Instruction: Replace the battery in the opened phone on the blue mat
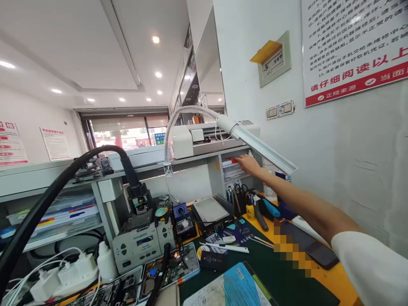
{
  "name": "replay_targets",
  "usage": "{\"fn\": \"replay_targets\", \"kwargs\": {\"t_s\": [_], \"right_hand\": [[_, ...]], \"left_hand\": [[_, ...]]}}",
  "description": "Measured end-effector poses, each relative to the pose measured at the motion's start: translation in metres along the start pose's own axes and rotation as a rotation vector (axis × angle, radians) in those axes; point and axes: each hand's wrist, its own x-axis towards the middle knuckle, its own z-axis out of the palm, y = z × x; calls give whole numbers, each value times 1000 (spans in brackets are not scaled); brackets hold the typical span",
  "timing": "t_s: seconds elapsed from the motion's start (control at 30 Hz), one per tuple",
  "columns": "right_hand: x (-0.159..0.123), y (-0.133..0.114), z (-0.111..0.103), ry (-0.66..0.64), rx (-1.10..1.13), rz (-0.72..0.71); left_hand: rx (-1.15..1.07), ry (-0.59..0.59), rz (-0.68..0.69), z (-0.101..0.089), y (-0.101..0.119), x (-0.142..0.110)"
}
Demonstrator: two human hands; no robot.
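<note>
My right hand reaches far forward at the end of an outstretched arm, into the shelf compartment under the counter. Its fingers stretch out to the left over a stack of papers with a red item on top. The fingertips are at or just above that red item; whether they touch it is too small to tell. My left hand is out of view. Just below the shelf stands a black holder with scissors and tweezers. A yellow bottle is next to it.
A white lamp hangs over the bench. Below my forearm lies a dark phone. A soldering station, parts trays, a black battery-like block and a blue-and-white flat piece lie on or around the green mat.
</note>
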Motion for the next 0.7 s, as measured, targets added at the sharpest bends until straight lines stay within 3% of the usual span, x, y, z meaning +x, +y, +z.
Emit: {"fn": "replay_targets", "kwargs": {"t_s": [0.13,0.23,0.47,0.7], "right_hand": [[7,24,11,40,-133,-45],[8,37,16,65,-211,-66],[5,46,25,159,-306,-22],[-1,43,24,203,-321,-25]], "left_hand": [[4,120,-88,1,-6,-32],[1,185,-133,10,-12,-42],[-12,257,-222,37,-21,-48],[-50,285,-249,48,-24,-44]]}}
